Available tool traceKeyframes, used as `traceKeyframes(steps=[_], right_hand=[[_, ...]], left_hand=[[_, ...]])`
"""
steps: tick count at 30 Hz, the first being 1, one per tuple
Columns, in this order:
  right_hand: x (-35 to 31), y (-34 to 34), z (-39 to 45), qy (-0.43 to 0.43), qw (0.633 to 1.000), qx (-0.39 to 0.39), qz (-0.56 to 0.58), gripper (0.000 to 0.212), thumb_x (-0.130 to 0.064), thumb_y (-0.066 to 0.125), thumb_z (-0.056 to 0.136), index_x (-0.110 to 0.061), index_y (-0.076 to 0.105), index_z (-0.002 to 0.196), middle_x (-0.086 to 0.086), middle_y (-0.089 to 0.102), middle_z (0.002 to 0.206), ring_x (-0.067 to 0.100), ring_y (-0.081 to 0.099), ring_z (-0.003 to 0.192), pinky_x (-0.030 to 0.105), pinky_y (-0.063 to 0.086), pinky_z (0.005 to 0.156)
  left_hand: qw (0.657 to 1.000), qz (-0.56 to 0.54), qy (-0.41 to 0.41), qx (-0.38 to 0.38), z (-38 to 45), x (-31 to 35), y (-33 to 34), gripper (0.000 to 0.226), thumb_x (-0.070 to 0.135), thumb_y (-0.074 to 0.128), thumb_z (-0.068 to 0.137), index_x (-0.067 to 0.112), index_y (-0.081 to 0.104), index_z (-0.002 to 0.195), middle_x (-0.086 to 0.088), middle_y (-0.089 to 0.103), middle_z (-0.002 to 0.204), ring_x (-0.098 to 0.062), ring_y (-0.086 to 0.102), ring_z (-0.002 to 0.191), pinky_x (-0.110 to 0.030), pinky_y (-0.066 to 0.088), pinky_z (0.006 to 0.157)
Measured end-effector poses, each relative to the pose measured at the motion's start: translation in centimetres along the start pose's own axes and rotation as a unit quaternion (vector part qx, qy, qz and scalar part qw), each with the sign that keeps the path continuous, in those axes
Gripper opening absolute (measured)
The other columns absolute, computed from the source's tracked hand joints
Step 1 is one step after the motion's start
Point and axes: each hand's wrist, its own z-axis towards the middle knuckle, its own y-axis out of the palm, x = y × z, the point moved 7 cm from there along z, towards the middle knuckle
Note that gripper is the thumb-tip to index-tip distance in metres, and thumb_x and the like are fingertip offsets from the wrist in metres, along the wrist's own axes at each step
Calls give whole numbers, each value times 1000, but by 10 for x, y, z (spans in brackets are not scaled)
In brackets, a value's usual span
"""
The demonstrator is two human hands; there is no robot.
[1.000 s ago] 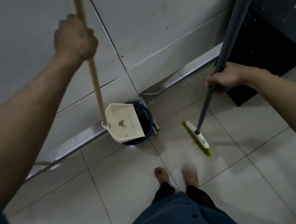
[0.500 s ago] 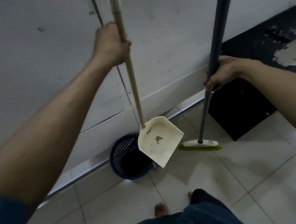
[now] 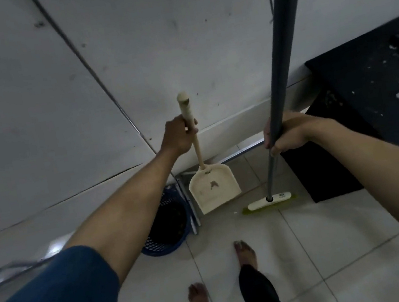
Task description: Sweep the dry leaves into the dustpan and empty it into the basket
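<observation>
My left hand (image 3: 179,135) grips the wooden handle of the cream dustpan (image 3: 213,190) near its top end. The pan hangs just right of the dark blue mesh basket (image 3: 168,223), its mouth facing me, with a small brown scrap stuck inside. My right hand (image 3: 285,132) is closed around the grey pole of the broom (image 3: 270,201). The broom's white head with green bristles rests on the tiled floor, to the right of the dustpan. Dark bits lie in the basket's bottom.
A white panelled wall (image 3: 126,58) with a metal floor rail runs behind the basket. A black stained block (image 3: 367,98) stands at the right. My bare feet (image 3: 245,250) are on the pale tiles, close to the basket.
The dustpan came off the basket's rim, swung to the right and now hangs lower beside it. The broom head turned sideways and stays by the black block.
</observation>
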Motion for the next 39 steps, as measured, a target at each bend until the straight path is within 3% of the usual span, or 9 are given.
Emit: traceKeyframes(steps=[6,10,17,21,25,28,31,34,39], right_hand=[[29,15,65,-16,999,-43,14,18,-11,86,74,-15,80,90,-2,75,89,10,70,81,25,54,70],[22,30,113,-52,994,-96,6,18,-14,87,72,-20,78,87,-3,75,86,10,72,76,31,59,75],[-22,64,169,-112,986,-127,7,25,-11,84,76,-8,77,100,8,75,96,21,72,91,42,61,91],[-37,89,201,-135,982,-131,14,30,-10,86,76,-6,75,103,9,74,97,26,72,94,45,60,92],[-50,105,232,-149,982,-113,16,27,-13,87,75,-10,76,100,-1,69,87,21,71,92,32,58,83],[-57,111,254,-143,985,-82,50,31,-17,87,76,-11,77,104,1,73,99,12,69,88,25,58,79],[-58,116,263,-144,985,-73,58,31,-25,91,74,-18,79,102,-2,72,100,1,66,81,22,57,79],[-55,117,257,-133,985,-81,77,33,-28,93,74,-15,80,102,-3,74,91,4,70,79,28,59,86],[-50,118,238,-84,990,-67,86,77,-37,96,69,-12,64,135,7,71,118,22,68,113,31,52,94]], left_hand=[[996,-49,-68,-17,32,-59,71,16,8,61,92,6,67,106,-15,70,104,-23,67,90,-23,48,74],[993,-73,-91,0,48,-86,99,16,4,57,93,3,65,106,-14,69,99,-18,62,82,-21,45,68],[992,-64,-104,-3,64,-112,127,17,5,52,91,9,65,101,-13,70,95,-26,68,86,-41,57,77],[990,-62,-123,25,69,-128,127,16,5,55,92,12,66,102,-6,69,93,-18,66,82,-32,54,75],[986,-74,-144,33,77,-143,123,15,7,55,94,12,65,105,-5,68,94,-10,62,78,-25,50,68],[988,-62,-141,16,84,-146,117,19,7,52,96,11,62,112,-12,69,97,-16,61,68,-21,46,56],[987,-44,-155,-17,90,-151,114,37,3,47,95,12,50,130,-18,65,107,-30,65,83,-36,54,67],[988,-34,-146,-47,86,-145,108,48,1,47,95,12,41,141,-19,62,118,-33,64,100,-33,51,77],[989,-20,-128,-70,73,-135,92,52,9,55,96,10,34,144,-19,54,135,-32,55,120,-31,44,91]])
